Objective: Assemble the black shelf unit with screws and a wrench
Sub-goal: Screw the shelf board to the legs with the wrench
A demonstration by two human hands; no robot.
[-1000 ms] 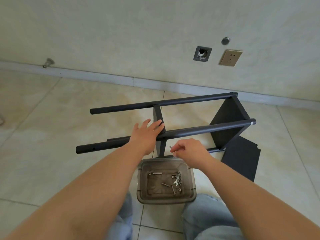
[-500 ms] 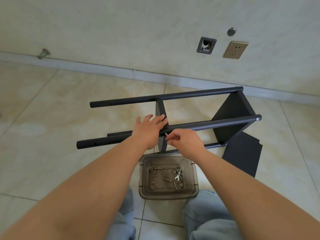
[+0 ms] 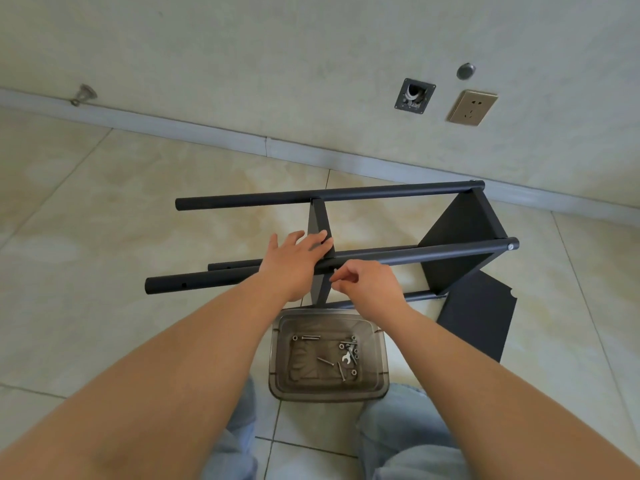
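Lying on its side on the floor, the black shelf unit [image 3: 346, 251] has two panels between its poles — a third panel [image 3: 478, 317] waits loose beside it. Left hand [image 3: 294, 261] rests flat-fingered on the middle panel; right hand [image 3: 367, 285] pinches what looks like a screw at the near pole, so most fastening remains — spare screws and wrench [image 3: 346, 358] sit in the tray [image 3: 273, 358].

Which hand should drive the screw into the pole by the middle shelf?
Right hand: it pinches a screw at the pole, while the left hand rests flat, bracing the middle shelf.
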